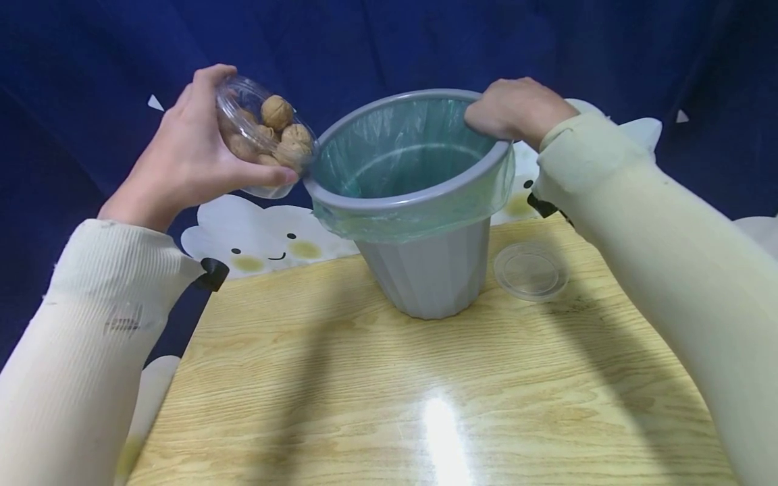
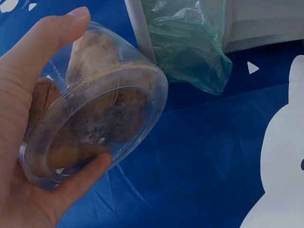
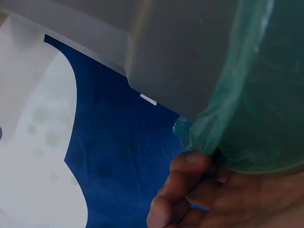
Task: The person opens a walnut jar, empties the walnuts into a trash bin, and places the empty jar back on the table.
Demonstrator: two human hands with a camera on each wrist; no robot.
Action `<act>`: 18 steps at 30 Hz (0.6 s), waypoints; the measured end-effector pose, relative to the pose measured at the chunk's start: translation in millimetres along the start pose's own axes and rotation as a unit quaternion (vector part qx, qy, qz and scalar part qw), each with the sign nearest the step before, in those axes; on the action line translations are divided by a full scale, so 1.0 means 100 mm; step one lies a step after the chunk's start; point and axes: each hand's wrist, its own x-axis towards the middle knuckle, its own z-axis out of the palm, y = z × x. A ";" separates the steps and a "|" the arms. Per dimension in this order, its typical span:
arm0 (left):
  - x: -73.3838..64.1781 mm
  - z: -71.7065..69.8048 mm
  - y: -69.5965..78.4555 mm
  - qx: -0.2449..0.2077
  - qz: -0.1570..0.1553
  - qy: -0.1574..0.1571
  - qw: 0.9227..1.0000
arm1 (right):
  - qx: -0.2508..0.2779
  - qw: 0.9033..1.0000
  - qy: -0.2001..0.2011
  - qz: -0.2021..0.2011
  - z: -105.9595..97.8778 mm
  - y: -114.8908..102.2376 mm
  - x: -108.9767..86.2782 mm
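Note:
My left hand [image 1: 188, 145] grips a clear plastic tub [image 1: 267, 192], tilted toward the bin at its left rim. Several walnuts [image 1: 277, 113] lie inside the tub. In the left wrist view the tub's round base [image 2: 95, 128] faces the camera, with a finger across it. My right hand [image 1: 516, 108] holds the right rim of a grey trash bin [image 1: 428, 277]. A green bin liner [image 1: 413, 226] is folded over that rim. The right wrist view shows the curled fingers [image 3: 178, 183] under the rim, by the liner's edge [image 3: 209, 130].
A round clear lid [image 1: 531, 271] lies on the wooden table [image 1: 365, 391], right of the bin. Behind stands a dark blue curtain [image 1: 389, 40] with white cloud figures [image 1: 267, 233]. The table's left edge runs below my left sleeve [image 1: 103, 324].

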 end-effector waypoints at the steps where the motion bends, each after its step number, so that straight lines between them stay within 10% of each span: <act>1: 0.01 0.00 0.01 0.002 0.000 -0.002 1.000 | -0.001 1.000 0.000 0.000 0.00 0.00 0.00; 18: 0.05 -0.05 0.05 0.033 -0.008 -0.015 0.999 | -0.037 0.999 -0.002 0.012 0.00 -0.06 -0.01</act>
